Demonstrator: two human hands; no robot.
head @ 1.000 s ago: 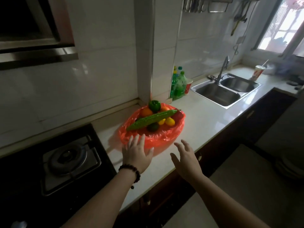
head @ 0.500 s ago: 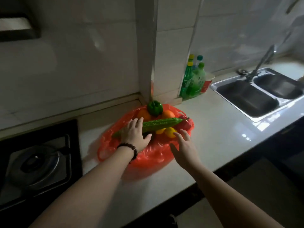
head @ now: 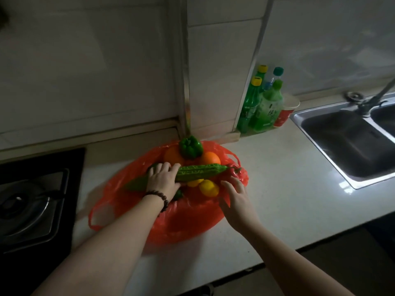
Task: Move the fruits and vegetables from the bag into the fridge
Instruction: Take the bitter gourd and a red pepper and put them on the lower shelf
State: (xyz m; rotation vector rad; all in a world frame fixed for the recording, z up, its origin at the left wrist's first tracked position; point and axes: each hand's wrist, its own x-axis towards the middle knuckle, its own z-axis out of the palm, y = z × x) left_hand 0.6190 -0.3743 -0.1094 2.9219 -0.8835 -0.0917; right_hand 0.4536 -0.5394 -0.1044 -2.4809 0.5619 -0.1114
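Observation:
A red plastic bag (head: 188, 223) lies spread open on the white counter (head: 288, 189). On it sit a long bitter gourd (head: 198, 173), a green bell pepper (head: 190, 146), two oranges (head: 210, 158), a yellow lemon (head: 209, 188) and a red pepper (head: 234, 170). My left hand (head: 162, 181) grips the gourd near its middle, fingers curled over the top. My right hand (head: 234, 199) hovers open over the bag's right side, beside the lemon, holding nothing. No fridge is in view.
A gas hob (head: 32, 201) sits at the left. Several green bottles (head: 259, 105) and a red cup (head: 285, 114) stand against the wall behind the bag. A steel sink (head: 350, 142) with a tap lies at the right. The counter's front edge runs below my arms.
The view has closed in on the bag. My left hand went from resting on the gourd to curling around it. My right hand moved in beside the lemon.

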